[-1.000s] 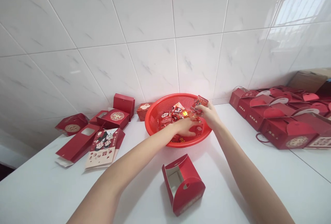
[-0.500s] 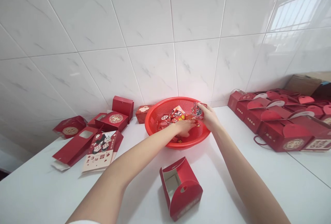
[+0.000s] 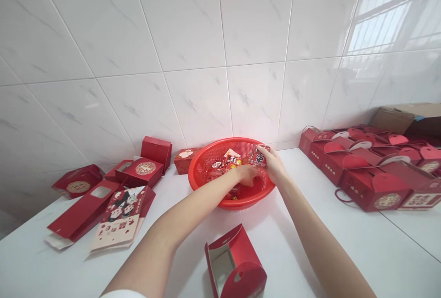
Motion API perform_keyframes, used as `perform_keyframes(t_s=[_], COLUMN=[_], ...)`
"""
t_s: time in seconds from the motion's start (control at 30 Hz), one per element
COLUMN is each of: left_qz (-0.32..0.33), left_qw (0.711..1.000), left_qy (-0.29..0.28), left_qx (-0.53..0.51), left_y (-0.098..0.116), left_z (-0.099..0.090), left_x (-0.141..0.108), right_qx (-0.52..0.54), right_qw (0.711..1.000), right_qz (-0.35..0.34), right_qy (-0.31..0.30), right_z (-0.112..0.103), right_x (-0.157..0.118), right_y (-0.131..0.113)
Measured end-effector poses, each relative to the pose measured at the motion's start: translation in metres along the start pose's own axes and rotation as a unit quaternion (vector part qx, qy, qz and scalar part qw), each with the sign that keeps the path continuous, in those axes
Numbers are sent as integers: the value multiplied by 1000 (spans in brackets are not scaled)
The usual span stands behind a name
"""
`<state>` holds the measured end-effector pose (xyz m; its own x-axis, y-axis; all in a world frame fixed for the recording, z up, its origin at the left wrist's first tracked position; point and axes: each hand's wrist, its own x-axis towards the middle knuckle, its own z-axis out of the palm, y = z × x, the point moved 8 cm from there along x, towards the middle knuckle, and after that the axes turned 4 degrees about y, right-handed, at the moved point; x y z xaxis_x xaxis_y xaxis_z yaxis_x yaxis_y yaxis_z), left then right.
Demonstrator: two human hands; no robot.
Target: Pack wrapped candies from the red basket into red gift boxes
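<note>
A red plastic basket (image 3: 231,205) with perforated walls stands against the tiled wall, holding several wrapped candies (image 3: 220,165). My left hand (image 3: 248,175) reaches down into it, fingers curled low among the packets; what they hold, if anything, is hidden. Over the basket's right rim, my right hand (image 3: 274,165) grips a small red packet (image 3: 259,155) with dark and white lettering. Nearer to me, between my forearms, a red gift box (image 3: 237,261) sits with its top open and its pale inside showing.
Red boxes (image 3: 144,169) and a printed card box (image 3: 119,217) lie at the left. A small patterned box (image 3: 184,160) touches the wall beside the basket. Rows of closed handled boxes (image 3: 375,188) fill the right, with a cardboard carton (image 3: 396,119) behind.
My left hand has gone from flatter fingers to curled ones, deeper in the basket. My right hand keeps the packet over the rim. The camera view has shifted slightly.
</note>
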<state>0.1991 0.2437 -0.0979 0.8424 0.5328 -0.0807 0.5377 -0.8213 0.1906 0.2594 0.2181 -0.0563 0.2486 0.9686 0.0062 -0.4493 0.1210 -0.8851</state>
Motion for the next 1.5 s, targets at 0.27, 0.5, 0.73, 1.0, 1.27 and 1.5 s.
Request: perform_keyframes(t_s=[0.27, 0.5, 0.73, 1.0, 1.27, 1.5], left_qz=[-57, -94, -70, -79, -117, -102], left_qw=[987, 808, 764, 724, 779, 802], left_qy=[44, 313, 410, 385, 305, 319], left_qx=[-143, -490, -494, -567, -536, -494], left_y=[-28, -68, -63, -49, -22, 28], left_z=[-19, -79, -95, -95, -106, -113], left_x=[-17, -47, -57, -60, -118, -191], right_qx=[-4, -10, -54, -51, -100, -196], right_qw=[1000, 1000, 997, 994, 971, 903], right_qz=[0, 4, 14, -7, -8, -26], right_qy=[-16, -19, -61, -92, -216, -381], right_z=[4, 8, 15, 16, 38, 67], right_x=[-5, -9, -17, -15, -44, -108], right_y=[-2, -7, -10, -12, -34, -64])
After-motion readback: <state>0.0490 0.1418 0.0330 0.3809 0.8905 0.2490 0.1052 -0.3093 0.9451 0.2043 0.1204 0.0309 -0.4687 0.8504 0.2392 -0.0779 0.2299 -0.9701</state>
